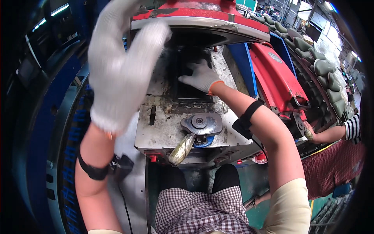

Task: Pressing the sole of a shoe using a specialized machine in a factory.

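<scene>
Left hand (pixel 117 74), blurred, cut off above, has fingers and thumb apart; right hand (pixel 201 78) spreads wide over the plate (pixel 191 93), near edge bare, far edge shadowed.

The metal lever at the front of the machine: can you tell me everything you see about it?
The metal lever has a grey, rounded head with a round hub on top. Its chunky handle looks wrapped in something yellowish and grubby and slants toward the person, leaning left, past the front edge of the scuffed, whitish worktop. A blue part shows beneath the head. Neither the left hand nor the right hand touches it.
</scene>
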Demonstrator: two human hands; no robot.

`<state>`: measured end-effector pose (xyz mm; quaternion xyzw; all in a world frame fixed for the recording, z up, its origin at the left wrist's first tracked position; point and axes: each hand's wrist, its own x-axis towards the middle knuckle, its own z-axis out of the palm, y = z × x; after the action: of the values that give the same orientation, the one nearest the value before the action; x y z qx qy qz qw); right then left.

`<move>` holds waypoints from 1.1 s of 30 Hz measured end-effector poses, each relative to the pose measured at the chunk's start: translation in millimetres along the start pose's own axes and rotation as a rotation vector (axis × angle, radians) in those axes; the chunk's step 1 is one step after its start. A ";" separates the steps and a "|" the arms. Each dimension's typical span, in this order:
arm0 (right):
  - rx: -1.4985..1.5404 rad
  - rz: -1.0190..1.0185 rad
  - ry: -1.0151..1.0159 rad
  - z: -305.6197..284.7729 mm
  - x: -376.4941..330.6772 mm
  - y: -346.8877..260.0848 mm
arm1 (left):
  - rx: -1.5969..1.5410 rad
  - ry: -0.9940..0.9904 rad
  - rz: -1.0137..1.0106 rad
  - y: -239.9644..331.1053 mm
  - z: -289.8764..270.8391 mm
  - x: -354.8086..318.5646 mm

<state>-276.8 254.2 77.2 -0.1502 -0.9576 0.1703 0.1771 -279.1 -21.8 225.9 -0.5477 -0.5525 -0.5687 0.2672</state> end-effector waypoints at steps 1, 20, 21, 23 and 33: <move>-0.090 -0.004 -0.132 -6.7 -2.9 -13.6 | 0.058 0.022 0.114 -17.1 5.0 20.4; 0.792 -0.076 0.237 -21.7 -274.6 -31.1 | 0.425 -1.059 -0.333 -6.3 89.9 136.7; 1.051 0.117 0.018 -8.6 -295.2 -46.0 | 0.315 -1.066 -0.348 -26.7 92.0 122.2; 1.469 0.346 -0.308 14.3 -313.1 -56.2 | 0.191 -1.172 -0.541 -17.5 104.0 96.7; 2.686 0.018 -0.735 93.6 -274.3 -115.1 | 0.227 -1.150 -0.672 -22.0 114.3 -21.1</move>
<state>-94.9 29.9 -40.5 0.1795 -0.0532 0.9794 -0.0757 -256.2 82.5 175.1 -0.5302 -0.8034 -0.1772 -0.2048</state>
